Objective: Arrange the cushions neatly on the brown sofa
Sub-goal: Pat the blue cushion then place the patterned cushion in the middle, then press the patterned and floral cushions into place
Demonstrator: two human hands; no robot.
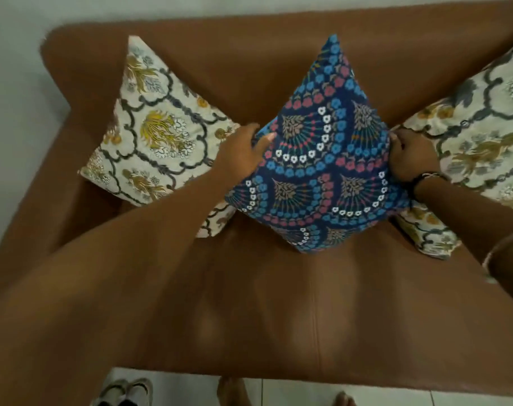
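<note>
No brand, label or writing can be read on anything here. The left hand point(243, 153) grips the left corner of the blue patterned cushion point(319, 159), thumb laid across the front of the fabric and the other fingers curled behind the edge, so the corner is pinched between them. The right hand point(410, 156) closes on the opposite, right corner, fingers bunched tight into the fabric (a dark band point(425, 178) circles that wrist). Between the two sets of fingers the cushion stands on one corner like a diamond, its top corner pointing up toward the backrest of the brown sofa point(249, 303) and its bottom corner touching the seat; its long axis, corner to corner, runs from the seat up to the backrest, leaning back slightly.

Just outside the left fingers a cream floral cushion point(158, 133) stands the same way, on a corner, its right corner touching the back of the left hand. Just outside the right fingers a second cream floral cushion point(477, 150) leans against the backrest, its edge meeting the knuckles. Below the seat's front edge, a pair of pale sandals point(123, 391) rests on the tiled floor point(293, 388).
</note>
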